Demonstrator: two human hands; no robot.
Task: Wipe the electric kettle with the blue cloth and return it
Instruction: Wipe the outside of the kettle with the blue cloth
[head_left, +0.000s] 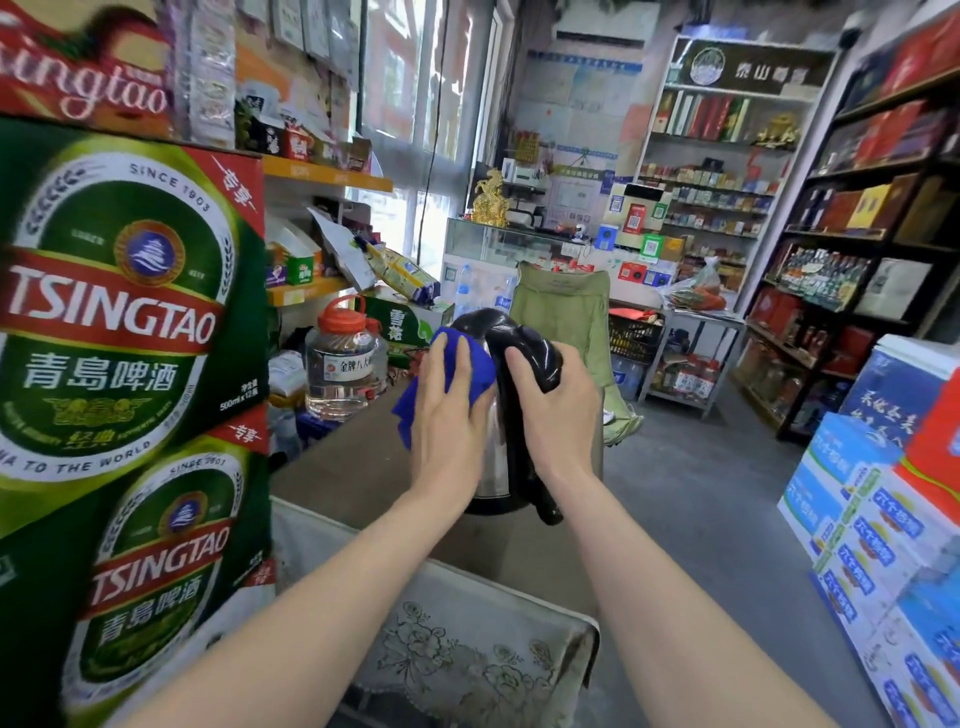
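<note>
Kettle (496, 457): one electric kettle, steel-bodied with a black lid and black handle, is held upright in the air in front of the person, above the near end of a brown surface (358, 483). Its long axis runs roughly vertical, the base lowest and clear of the surface as far as I can tell.

The right hand (558, 410) has its grip clamped around the upper part of the black handle, fingers wrapped over the top, so the kettle body hangs just to the left of and below that grip. The left hand (449, 410) lies flat with fingers spread, pressing the one blue cloth (467, 358) against the steel side of the kettle; its grip is not closed into a fist but pins the cloth between palm and metal. From the left grip the kettle lies directly to the right, touching through the cloth, and some cloth hangs loose below the palm.

Both hands are on the kettle, so neither is nearer; the right carries, the left wipes. I judge this to be mid-wipe on the upper side wall near the lid. The coming stroke turns on the vertical axis: the cloth would travel down or around the body while the right grip holds it steady or turns it. Return has not yet been made.

Count: one kettle, one cloth, two hands. A clear jug with an orange cap (343, 358) stands beyond the left grip, well apart.
</note>
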